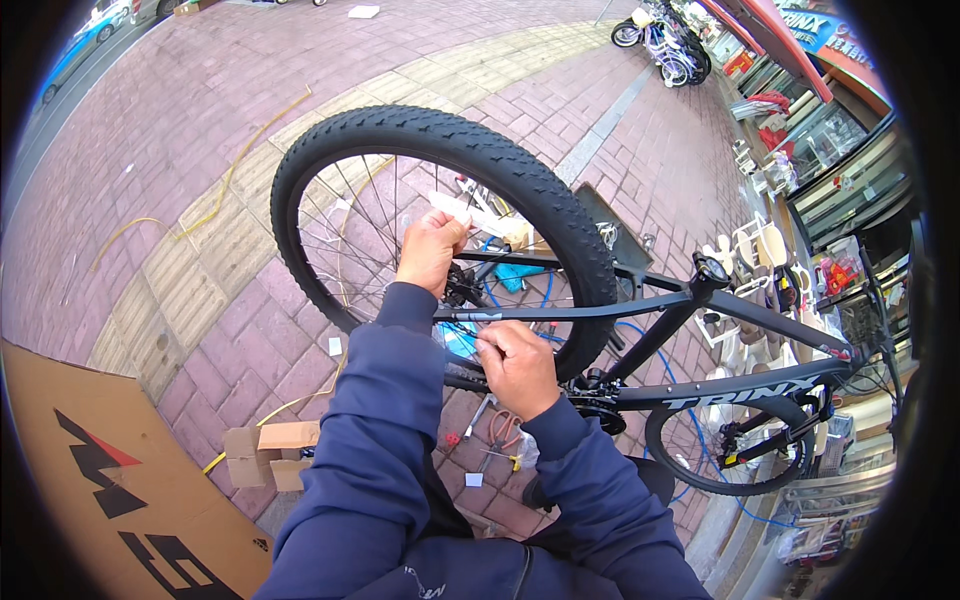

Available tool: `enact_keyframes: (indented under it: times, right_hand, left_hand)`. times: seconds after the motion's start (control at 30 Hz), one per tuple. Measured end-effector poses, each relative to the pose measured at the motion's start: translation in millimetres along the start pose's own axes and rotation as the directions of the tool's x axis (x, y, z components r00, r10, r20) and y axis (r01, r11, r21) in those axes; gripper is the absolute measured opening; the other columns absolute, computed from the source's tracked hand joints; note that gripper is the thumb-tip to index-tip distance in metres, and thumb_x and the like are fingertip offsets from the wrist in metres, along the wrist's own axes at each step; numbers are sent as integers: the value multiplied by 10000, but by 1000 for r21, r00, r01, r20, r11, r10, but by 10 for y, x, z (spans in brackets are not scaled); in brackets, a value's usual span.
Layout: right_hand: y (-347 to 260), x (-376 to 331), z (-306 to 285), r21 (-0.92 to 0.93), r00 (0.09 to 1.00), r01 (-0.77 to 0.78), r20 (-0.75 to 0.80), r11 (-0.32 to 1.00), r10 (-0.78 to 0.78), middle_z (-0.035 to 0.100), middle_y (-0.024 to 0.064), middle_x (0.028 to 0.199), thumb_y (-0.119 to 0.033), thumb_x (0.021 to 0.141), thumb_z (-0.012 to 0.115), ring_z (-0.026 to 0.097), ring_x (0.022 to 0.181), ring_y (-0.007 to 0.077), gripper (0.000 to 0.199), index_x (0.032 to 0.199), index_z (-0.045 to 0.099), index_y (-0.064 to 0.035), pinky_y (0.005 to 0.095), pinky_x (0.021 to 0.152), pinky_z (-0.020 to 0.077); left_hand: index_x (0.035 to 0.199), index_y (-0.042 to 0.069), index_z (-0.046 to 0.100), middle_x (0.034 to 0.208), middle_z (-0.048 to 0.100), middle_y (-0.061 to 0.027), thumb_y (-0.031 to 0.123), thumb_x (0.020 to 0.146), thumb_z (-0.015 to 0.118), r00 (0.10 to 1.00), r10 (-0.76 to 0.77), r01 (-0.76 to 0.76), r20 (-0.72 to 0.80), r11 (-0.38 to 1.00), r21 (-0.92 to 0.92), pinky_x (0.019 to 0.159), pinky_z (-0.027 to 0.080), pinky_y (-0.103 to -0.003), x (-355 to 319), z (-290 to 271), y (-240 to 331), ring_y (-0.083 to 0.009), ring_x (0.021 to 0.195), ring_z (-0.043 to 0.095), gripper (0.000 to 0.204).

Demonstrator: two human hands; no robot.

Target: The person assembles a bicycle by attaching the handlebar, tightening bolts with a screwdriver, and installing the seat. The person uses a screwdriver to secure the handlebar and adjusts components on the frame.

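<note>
A black bicycle frame [650, 300] lies across the view in front of me, its knobby rear wheel [590, 260] nearest my hands. My left hand [430, 250] is over the spokes above the hub, fingers closed in a pinch. A white strip [455, 207] shows at its fingertips; whether the hand holds it or it lies behind, I cannot tell. My right hand [518, 368] is just below a frame tube [530, 314], thumb and fingers pressed together beside thin black parts. What they grip is too small to name. The dark rear hub area [462, 285] is partly hidden by my left hand.
Pliers with red handles [503, 430] and other small tools lie on the brick paving below. A large cardboard box [120, 480] stands at left, beside a small open carton [270, 455]. A blue hose [690, 425] and a yellow hose [225, 190] cross the ground. Child seats [765, 245] line the right.
</note>
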State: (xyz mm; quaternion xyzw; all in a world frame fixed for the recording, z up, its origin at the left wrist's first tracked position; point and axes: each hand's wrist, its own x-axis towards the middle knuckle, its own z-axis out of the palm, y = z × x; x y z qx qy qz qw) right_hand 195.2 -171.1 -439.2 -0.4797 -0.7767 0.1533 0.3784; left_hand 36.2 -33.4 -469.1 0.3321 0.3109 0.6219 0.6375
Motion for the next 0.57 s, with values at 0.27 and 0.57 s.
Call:
enact_keyframes:
  times: [0.27,0.57]
  right_hand:
    - [101,-398,8,10,985,-26,169,1000,24,669,97,842,-87,831,715,664,757,311,55,858,682,-52,391,677,543]
    - [450,-1044,-375,-48,869,-49,490,998,66,687,96,874,-183,861,717,688,778,302,104,897,708,-86,390,670,564]
  left_hand:
    - [908,-30,644,756,603,-12,42,915,659,994,55,-65,-100,993,-102,592,355,-241,-4,57,26,-79,622,471,74]
    - [964,7,619,776,587,-6,186,983,637,996,75,-74,-45,997,31,651,405,-239,35,-81,28,-83,682,515,181]
